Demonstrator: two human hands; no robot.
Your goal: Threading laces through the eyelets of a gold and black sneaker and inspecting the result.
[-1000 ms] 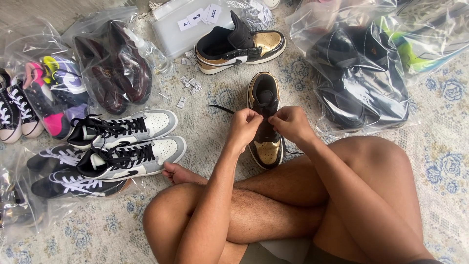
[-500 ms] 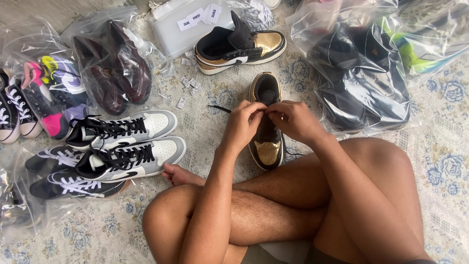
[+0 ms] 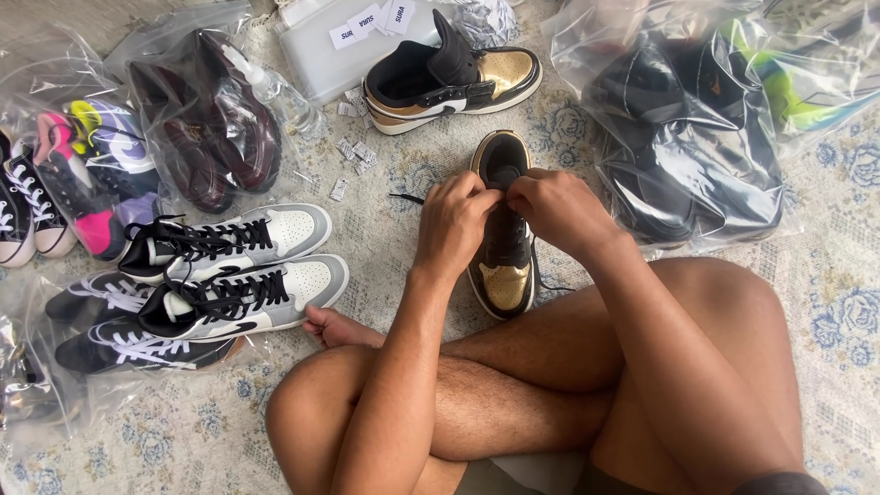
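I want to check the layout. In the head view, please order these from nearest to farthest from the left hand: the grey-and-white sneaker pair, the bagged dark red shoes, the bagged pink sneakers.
From the left hand:
1. Grey-and-white sneaker pair, left.
2. Bagged dark red shoes, upper left.
3. Bagged pink sneakers, far left.

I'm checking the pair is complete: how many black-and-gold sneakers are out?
2: one black-and-gold sneaker under the left hand and right hand; its mate lies on its side beyond.
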